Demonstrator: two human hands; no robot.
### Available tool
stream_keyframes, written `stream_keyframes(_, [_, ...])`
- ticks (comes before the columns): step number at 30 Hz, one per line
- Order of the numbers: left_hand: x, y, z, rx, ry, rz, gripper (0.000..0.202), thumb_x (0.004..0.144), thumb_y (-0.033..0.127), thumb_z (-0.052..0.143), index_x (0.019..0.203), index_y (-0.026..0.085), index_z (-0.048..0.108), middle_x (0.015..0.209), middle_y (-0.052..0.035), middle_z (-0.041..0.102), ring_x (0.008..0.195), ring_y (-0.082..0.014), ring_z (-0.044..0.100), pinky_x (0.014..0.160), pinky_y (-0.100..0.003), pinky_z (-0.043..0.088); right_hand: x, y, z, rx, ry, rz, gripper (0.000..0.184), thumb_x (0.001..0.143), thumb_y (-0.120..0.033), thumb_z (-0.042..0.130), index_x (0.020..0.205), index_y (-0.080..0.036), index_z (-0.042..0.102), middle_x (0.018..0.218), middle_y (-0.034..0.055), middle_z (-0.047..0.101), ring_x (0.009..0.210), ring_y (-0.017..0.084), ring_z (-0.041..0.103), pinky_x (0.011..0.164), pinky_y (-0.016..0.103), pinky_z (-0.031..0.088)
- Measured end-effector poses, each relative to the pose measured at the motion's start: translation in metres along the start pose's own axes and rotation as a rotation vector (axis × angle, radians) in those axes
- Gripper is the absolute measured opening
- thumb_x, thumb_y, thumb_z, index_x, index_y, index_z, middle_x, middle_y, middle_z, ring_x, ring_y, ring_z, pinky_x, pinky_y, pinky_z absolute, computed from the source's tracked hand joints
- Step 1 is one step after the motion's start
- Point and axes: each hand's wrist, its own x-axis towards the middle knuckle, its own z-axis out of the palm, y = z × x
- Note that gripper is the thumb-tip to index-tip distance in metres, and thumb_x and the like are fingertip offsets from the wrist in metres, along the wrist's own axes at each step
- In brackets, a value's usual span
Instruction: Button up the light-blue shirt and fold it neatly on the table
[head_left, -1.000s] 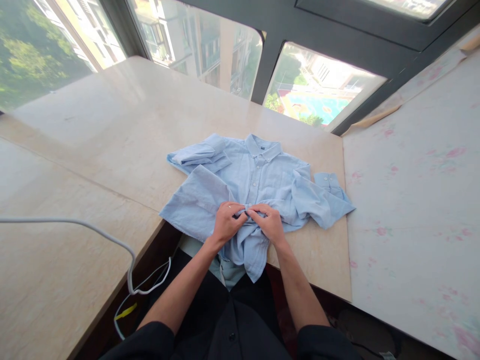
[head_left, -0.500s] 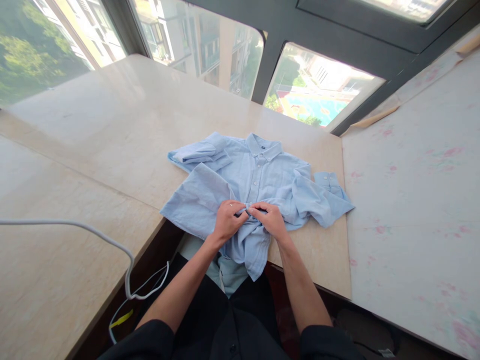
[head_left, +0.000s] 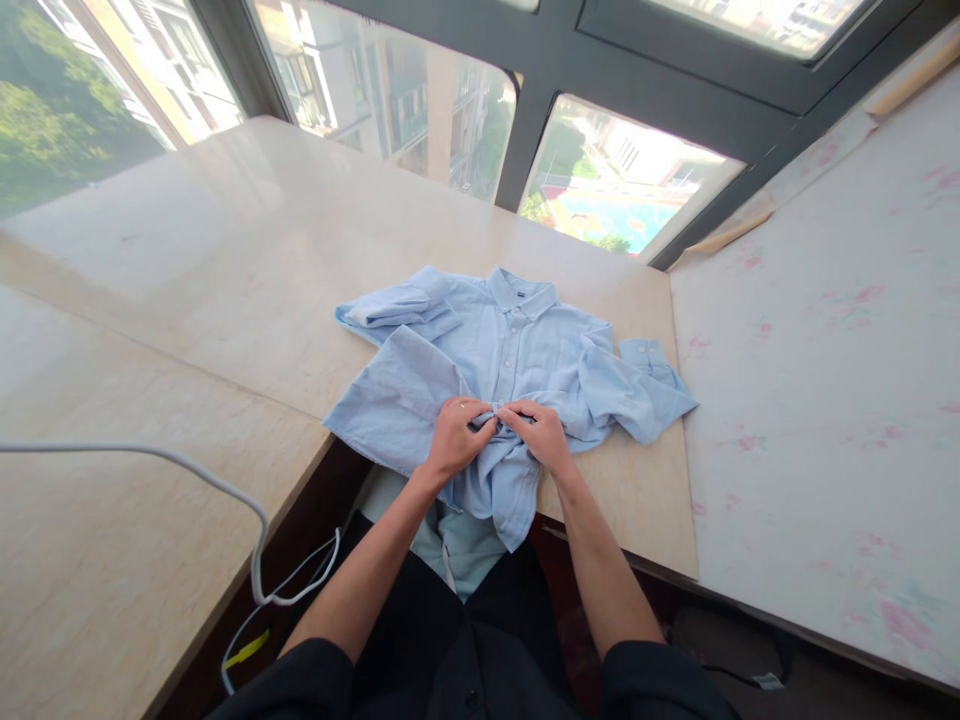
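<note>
A light blue button-up shirt (head_left: 551, 345) lies face up, its collar toward the window and its lower part hanging over the front edge. My left hand (head_left: 457, 435) pinches the front placket from the left, a ring on one finger. From the right, my right hand (head_left: 538, 432) pinches the same spot, the fingertips of both hands almost meeting. Whatever button lies between the fingers is too small and covered to make out. Above the hands the upper placket is fastened. The left sleeve in view is folded back; the right one stretches to the wall side.
The shirt rests on a beige stone-look countertop (head_left: 225, 260) below grey-framed windows (head_left: 540, 60). A white cable (head_left: 180, 462) crosses the left side and dangles over the edge, near a yellow tag (head_left: 247, 650). To the right stands a floral-papered wall (head_left: 817, 380).
Both hands keep their pinch at the same place on the placket, with only slight finger movement. The view has shifted a little, and the shirt stays where it was.
</note>
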Motion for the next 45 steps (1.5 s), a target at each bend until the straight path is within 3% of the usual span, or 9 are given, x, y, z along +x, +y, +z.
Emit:
stream_keyframes(20, [0.004,0.0031,0.0021,0.027,-0.021,0.001,0.007,0.076,0.02,0.066,0.077,0.024,0.071,0.081,-0.001,0.075,0.084,-0.0213,0.068,0.086,-0.038,0.049,-0.001,-0.0016,0.0022,-0.247,-0.019,-0.113,0.026,0.092,-0.041,0.057,0.081,-0.022,0.072,0.085,0.0033,0.075,0.081,0.021,0.069,0.078,0.032,0.05])
stream_keyframes(45, [0.0004,0.0044,-0.0013,-0.158,0.036,-0.104,0.007,0.076,0.019,0.076,0.082,0.023,0.076,0.086,-0.0033,0.076,0.088,-0.0203,0.068,0.087,-0.037,0.051,-0.0007,-0.002,0.0012,0.006,-0.011,0.038,0.022,0.085,-0.04,0.063,0.079,-0.02,0.069,0.08,0.0018,0.071,0.077,0.019,0.064,0.076,0.03,0.05])
